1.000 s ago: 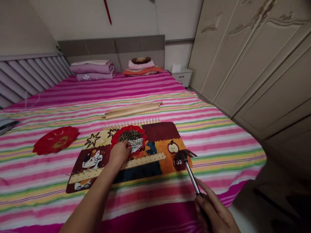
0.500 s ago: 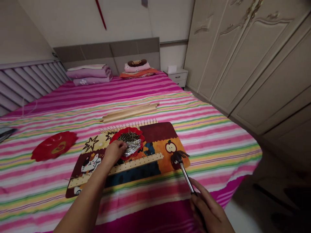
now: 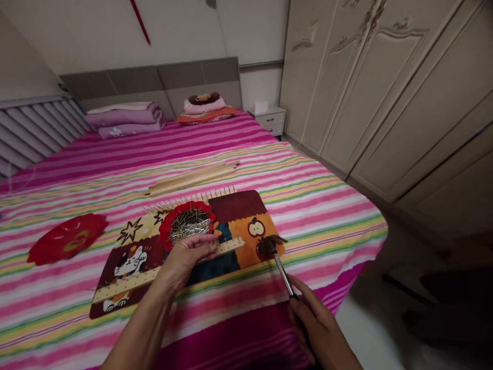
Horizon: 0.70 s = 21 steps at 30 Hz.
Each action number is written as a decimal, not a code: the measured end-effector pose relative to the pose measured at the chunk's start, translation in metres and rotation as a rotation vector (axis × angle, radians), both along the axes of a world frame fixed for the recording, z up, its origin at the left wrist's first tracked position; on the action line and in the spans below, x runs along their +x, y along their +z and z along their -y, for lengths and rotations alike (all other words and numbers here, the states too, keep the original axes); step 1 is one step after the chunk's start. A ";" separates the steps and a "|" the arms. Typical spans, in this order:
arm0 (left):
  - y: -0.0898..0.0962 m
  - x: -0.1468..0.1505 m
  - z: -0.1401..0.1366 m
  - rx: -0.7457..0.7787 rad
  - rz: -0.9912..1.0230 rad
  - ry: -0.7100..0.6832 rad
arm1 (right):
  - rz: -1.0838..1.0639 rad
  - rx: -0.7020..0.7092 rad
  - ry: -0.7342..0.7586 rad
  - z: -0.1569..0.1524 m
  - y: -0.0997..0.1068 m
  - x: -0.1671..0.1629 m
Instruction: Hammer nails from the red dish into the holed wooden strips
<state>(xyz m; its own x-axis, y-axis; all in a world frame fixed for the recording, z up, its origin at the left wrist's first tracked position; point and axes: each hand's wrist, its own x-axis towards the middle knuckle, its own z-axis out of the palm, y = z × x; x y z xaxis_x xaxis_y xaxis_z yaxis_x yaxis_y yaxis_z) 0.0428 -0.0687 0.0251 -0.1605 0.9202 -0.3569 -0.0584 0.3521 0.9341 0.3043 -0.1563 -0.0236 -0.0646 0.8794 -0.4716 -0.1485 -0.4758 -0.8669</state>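
My left hand [image 3: 196, 249] is pinched closed over the pale wooden strip [image 3: 150, 277], near its right part. Whatever sits between the fingertips is too small to make out. The strip has rows of small holes or nail heads and lies across a patterned mat [image 3: 260, 226]. Just behind the hand stands a red scalloped bowl [image 3: 165, 226] full of loose nails [image 3: 190, 221]. My right hand [image 3: 314, 318] is wrapped round the dark handle of a claw hammer [image 3: 283, 272], whose head rests on or just above the mat's right edge.
A second wooden strip with upright nails [image 3: 192, 199] lies along the mat's far edge. Beyond it are several bare wooden strips [image 3: 192, 179]. A red plate [image 3: 69, 239] lies left on the striped bedspread [image 3: 323, 205]. Folded bedding [image 3: 127, 118] and a wardrobe [image 3: 335, 77] stand farther off.
My left hand has moved from the nails in the bowl forward-right and down to the wooden strip, fingers pinched. My right hand still holds the hammer. The view has shifted slightly right.
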 end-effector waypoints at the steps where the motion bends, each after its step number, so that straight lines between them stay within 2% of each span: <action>1: -0.007 0.005 0.000 0.007 -0.011 0.009 | -0.003 -0.004 0.003 0.000 -0.001 0.001; 8: -0.057 0.037 -0.008 0.112 -0.120 0.112 | -0.059 -0.028 -0.020 0.005 -0.002 -0.002; 12: -0.078 0.045 -0.011 0.182 -0.213 0.173 | -0.034 -0.029 -0.005 0.007 -0.004 -0.002; 17: -0.085 0.050 -0.011 0.222 -0.402 0.235 | -0.035 -0.030 0.021 0.009 -0.012 0.000; 21: -0.085 0.053 -0.010 0.206 -0.456 0.269 | -0.062 -0.027 0.020 0.010 -0.011 -0.002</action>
